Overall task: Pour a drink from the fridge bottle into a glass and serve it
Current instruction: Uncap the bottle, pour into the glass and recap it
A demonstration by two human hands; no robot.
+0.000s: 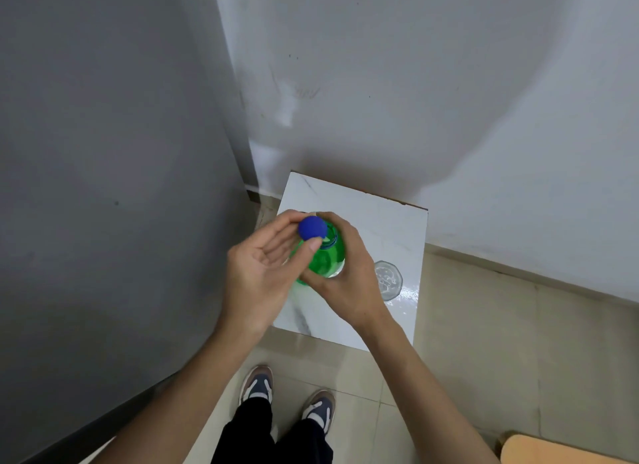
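Note:
A green plastic bottle [326,256] stands upright over a small white marble-look table [349,200]. My right hand [345,277] wraps around the bottle's body from the right. My left hand [266,259] pinches the blue cap [312,227] between thumb and fingers; the cap sits just left of the bottle's mouth, off the neck. A clear empty glass [388,279] with faceted sides stands on the table to the right of the bottle, close to the table's right edge.
A grey fridge side [103,187] fills the left. A white wall [415,83] rises behind the table. Beige floor tiles [484,342] spread to the right. My shoes [257,384] are below. A tan wooden surface [553,449] shows at the bottom right corner.

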